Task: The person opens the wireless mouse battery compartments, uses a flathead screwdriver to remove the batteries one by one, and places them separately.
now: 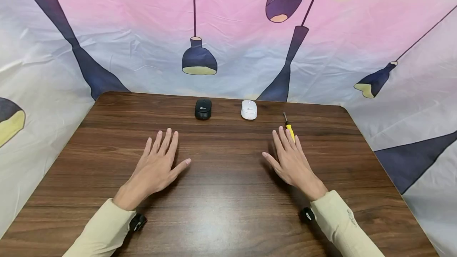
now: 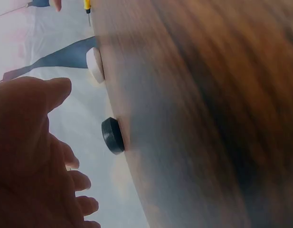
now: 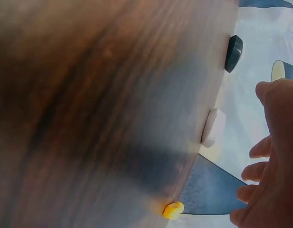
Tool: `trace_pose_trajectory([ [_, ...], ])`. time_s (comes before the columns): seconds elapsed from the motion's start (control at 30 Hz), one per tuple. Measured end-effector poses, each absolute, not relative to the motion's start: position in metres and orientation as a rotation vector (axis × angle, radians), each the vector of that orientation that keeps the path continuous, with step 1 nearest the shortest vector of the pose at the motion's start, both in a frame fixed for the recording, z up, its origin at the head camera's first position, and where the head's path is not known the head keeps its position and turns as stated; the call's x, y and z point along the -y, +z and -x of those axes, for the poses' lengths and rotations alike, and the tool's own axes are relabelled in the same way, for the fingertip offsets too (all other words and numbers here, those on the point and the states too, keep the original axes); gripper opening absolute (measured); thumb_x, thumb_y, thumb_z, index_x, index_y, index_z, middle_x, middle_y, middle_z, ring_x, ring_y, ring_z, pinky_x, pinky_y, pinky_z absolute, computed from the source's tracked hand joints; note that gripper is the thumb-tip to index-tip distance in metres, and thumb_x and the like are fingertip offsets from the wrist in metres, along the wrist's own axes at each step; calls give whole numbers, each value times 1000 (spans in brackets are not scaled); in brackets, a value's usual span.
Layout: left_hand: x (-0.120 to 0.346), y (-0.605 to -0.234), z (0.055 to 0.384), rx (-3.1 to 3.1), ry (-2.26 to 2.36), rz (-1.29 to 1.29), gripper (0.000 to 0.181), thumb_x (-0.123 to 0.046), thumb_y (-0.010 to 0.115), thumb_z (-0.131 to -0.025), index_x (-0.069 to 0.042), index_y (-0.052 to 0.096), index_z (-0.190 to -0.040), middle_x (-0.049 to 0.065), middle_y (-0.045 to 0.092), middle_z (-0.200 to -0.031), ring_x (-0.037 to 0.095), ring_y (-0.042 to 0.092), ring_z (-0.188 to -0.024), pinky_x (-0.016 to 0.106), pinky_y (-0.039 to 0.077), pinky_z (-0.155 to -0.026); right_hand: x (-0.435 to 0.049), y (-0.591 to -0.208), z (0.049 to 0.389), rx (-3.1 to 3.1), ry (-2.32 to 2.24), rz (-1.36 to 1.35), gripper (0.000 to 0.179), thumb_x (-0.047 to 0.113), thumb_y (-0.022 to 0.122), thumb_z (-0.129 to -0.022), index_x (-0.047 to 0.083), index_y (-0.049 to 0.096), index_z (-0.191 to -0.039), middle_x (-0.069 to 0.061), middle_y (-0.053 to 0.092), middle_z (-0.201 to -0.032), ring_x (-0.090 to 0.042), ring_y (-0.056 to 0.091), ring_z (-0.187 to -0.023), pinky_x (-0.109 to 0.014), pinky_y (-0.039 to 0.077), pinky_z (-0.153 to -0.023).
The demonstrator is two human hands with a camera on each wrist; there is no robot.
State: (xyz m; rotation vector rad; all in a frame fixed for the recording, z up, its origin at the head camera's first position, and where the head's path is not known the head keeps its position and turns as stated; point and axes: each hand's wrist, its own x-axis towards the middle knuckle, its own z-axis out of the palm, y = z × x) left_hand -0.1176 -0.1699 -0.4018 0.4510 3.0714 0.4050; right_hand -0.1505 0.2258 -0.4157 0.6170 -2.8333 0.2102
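Note:
My left hand (image 1: 157, 169) is palm down over the left part of the table with fingers spread and nothing held. Palm down on the right side, my right hand (image 1: 290, 162) also has straight fingers and holds nothing. Its fingertips overlap the yellow handle of a screwdriver (image 1: 290, 130) in the head view; the metal shaft points to the back. A black computer mouse (image 1: 203, 108) sits near the table's back edge, ahead of the left hand. To its right lies a white computer mouse (image 1: 248, 110). Both mice also show in the left wrist view, the black mouse (image 2: 112, 136) nearer.
The dark wood-grain table (image 1: 214, 193) has rounded back corners. Behind it and along both sides hangs a cloth backdrop (image 1: 143, 31) printed with lamps. Each sleeve has a black wrist device (image 1: 137, 222) beside it.

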Motion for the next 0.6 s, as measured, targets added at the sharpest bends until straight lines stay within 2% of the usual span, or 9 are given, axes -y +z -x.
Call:
trace_pose_trajectory([
  [0.17, 162, -402, 119, -2988, 429, -486, 93, -66, 36, -102, 1, 11, -160, 26, 6, -166, 46, 4, -151, 66, 2, -122, -221, -416, 158, 2861, 247, -635, 78, 47, 55, -103, -7, 31, -154, -30, 24, -160, -45, 19, -150, -63, 20, -121],
  [0.43, 140, -398, 131, -2874, 460, -594, 88, -59, 43, -104, 0, 12, -160, 23, 6, -166, 42, 5, -152, 63, 4, -124, -212, -416, 172, 2938, 297, -664, 79, 50, 50, -104, -6, 29, -155, -29, 23, -161, -45, 22, -149, -60, 22, -122],
  [0.6, 123, -397, 142, -2792, 477, -654, 87, -59, 43, -104, 0, 12, -160, 23, 5, -166, 41, 5, -152, 60, 6, -125, -203, -416, 182, 3017, 388, -667, 78, 49, 49, -106, -6, 27, -156, -28, 21, -162, -43, 21, -149, -59, 22, -123],
])
